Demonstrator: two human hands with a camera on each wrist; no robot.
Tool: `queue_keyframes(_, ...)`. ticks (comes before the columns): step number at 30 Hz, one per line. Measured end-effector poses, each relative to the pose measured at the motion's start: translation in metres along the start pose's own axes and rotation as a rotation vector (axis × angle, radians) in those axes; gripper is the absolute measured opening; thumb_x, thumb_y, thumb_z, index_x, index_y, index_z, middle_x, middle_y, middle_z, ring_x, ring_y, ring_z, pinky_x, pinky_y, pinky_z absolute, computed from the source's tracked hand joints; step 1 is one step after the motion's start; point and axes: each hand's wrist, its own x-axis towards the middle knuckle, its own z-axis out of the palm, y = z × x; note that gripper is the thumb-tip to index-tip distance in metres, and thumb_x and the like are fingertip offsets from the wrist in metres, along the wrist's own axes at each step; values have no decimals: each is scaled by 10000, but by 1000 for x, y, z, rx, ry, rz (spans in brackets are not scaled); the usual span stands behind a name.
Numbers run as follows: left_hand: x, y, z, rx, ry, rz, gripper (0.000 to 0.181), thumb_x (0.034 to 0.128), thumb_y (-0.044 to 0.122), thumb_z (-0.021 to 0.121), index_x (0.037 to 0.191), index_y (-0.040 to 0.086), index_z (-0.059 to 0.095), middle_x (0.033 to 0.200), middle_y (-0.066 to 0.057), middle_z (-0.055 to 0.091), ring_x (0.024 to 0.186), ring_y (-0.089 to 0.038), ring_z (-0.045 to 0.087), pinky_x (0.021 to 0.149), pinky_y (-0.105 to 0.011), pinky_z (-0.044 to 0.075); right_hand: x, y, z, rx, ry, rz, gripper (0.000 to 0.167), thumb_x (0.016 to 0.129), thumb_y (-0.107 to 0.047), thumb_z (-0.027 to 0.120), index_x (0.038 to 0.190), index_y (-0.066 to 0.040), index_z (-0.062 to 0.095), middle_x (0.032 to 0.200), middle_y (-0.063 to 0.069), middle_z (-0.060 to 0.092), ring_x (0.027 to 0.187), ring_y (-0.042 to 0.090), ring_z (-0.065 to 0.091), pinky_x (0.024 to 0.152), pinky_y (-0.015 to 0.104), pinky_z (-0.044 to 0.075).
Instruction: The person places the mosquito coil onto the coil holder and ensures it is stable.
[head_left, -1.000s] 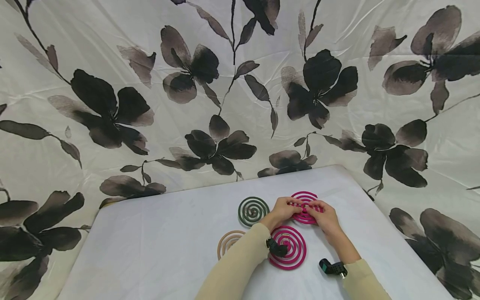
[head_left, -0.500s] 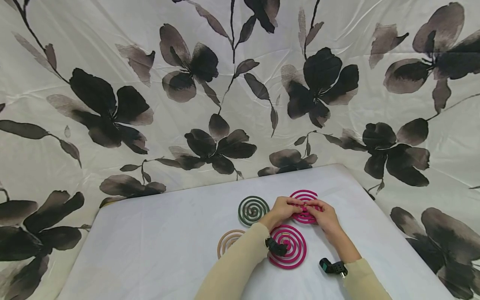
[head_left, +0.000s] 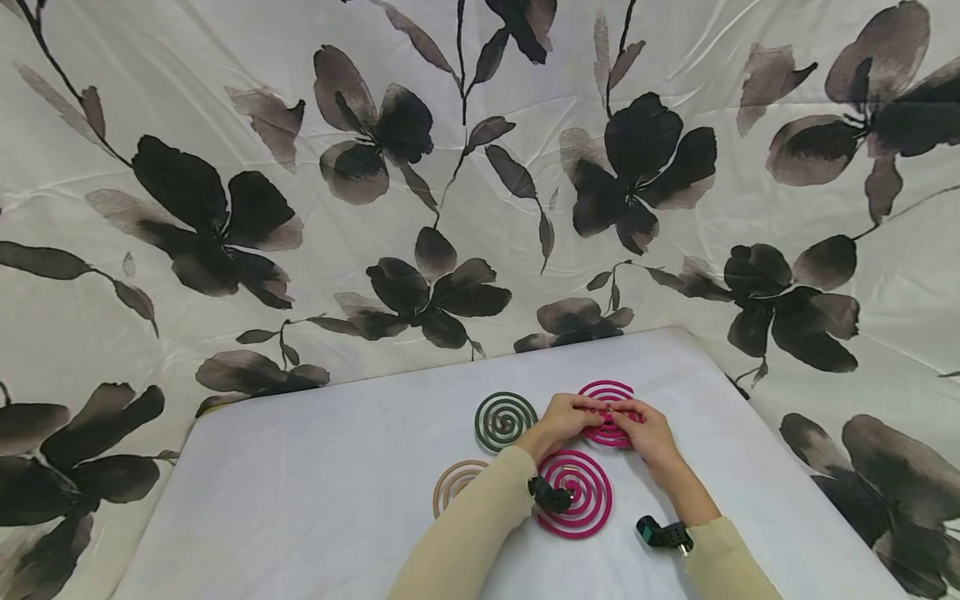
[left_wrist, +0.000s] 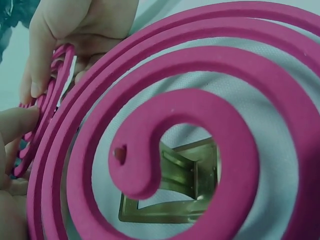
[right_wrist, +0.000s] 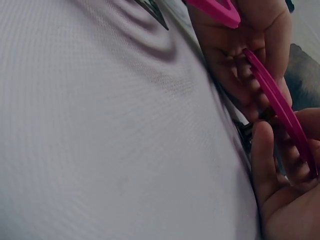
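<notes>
Toward the far right of the table, both hands hold a pink mosquito coil (head_left: 606, 384) near its centre. Left fingers of the left hand (head_left: 564, 418) reach in from one side, and the right hand (head_left: 654, 433) pinches from the other, fingertips almost meeting. In the right wrist view that coil (right_wrist: 280, 110) stands edge-on between the two hands. A small dark metal piece (right_wrist: 246, 131) shows by the fingertips; how it joins the coil is hidden. Below the left wrist sits a second pink coil (left_wrist: 240, 155), over a brass-coloured metal stand (left_wrist: 187, 172).
A green mosquito coil (head_left: 506, 422) lies left of the hands. Nearer, a beige coil (head_left: 437, 492) is partly covered by the left sleeve (head_left: 480, 525). The white-covered table (head_left: 300, 475) ends at a floral cloth backdrop (head_left: 435, 208).
Both hands keep their place on the far pink coil, with at most slight finger movement. The head view has shifted a little.
</notes>
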Motion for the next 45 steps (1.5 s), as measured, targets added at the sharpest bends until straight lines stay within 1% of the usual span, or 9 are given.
queue_keyframes(5, 1, 2, 1, -8, 0, 1, 176, 819, 3, 746, 966, 91, 784, 976, 12, 668, 797, -75, 616, 668, -219, 514, -1, -1, 0, -8, 8, -9, 348, 980, -192, 596, 1272, -4, 577, 1402, 146, 466, 1276, 238, 393, 892, 224, 403)
queue_keyframes(8, 0, 4, 1, 4, -7, 6, 181, 817, 0, 747, 973, 85, 782, 966, 12, 664, 775, -70, 603, 647, -208, 504, -1, -1, 1, -12, 20, -7, 340, 979, -186, 595, 1265, -4, 581, 1403, 145, 464, 1277, 239, 386, 902, 248, 395)
queue_keyframes(15, -1, 5, 3, 25, 20, 12, 158, 814, 19, 764, 960, 77, 783, 992, 12, 659, 827, -70, 591, 663, -208, 511, -1, 2, 3, 0, 37, -5, 331, 968, -199, 619, 1241, -12, 602, 1356, 146, 502, 1180, 221, 446, 779, 195, 445)
queue_keyframes(20, -3, 4, 2, 27, 27, 9, 150, 813, 22, 768, 952, 77, 783, 982, 9, 660, 856, -75, 590, 680, -212, 518, -2, 3, 6, 5, 38, -3, 311, 973, -181, 607, 1239, -20, 602, 1344, 136, 518, 1173, 215, 465, 776, 191, 455)
queue_keyframes(24, -2, 4, 2, 28, 38, 8, 153, 808, 25, 772, 946, 90, 786, 973, 17, 666, 812, -67, 587, 648, -206, 508, -1, 3, 6, 2, 37, -8, 314, 977, -184, 601, 1246, -23, 599, 1342, 134, 524, 1187, 211, 459, 787, 178, 448)
queue_keyframes(29, -1, 3, 2, 17, 43, -8, 162, 808, 36, 775, 953, 108, 786, 1009, 15, 656, 770, -65, 586, 626, -206, 508, -1, 2, 8, 16, 34, 1, 312, 982, -181, 595, 1248, -19, 588, 1333, 144, 520, 1077, 203, 501, 727, 228, 486)
queue_keyframes(35, -1, 3, 2, 33, 42, 5, 171, 809, 36, 772, 960, 116, 780, 1140, -17, 627, 905, -94, 552, 686, -223, 507, -1, 1, 9, 37, 34, 17, 300, 993, -185, 576, 1251, -32, 571, 1309, 144, 520, 942, 166, 548, 676, 263, 517)
queue_keyframes(38, -1, 4, 3, 32, 31, 12, 177, 812, 22, 764, 966, 109, 774, 1157, -27, 617, 953, -103, 537, 717, -227, 505, 0, 2, 9, 51, 35, 12, 291, 992, -180, 575, 1241, -29, 574, 1277, 141, 541, 902, 148, 561, 662, 264, 521)
queue_keyframes(45, 0, 2, 3, 12, 31, 21, 180, 808, -6, 757, 966, 80, 768, 1062, -20, 629, 846, -99, 583, 685, -227, 519, 0, 5, 8, 59, 5, -17, 267, 1024, -132, 490, 1250, -2, 547, 1247, 167, 544, 880, 150, 565, 661, 281, 529)
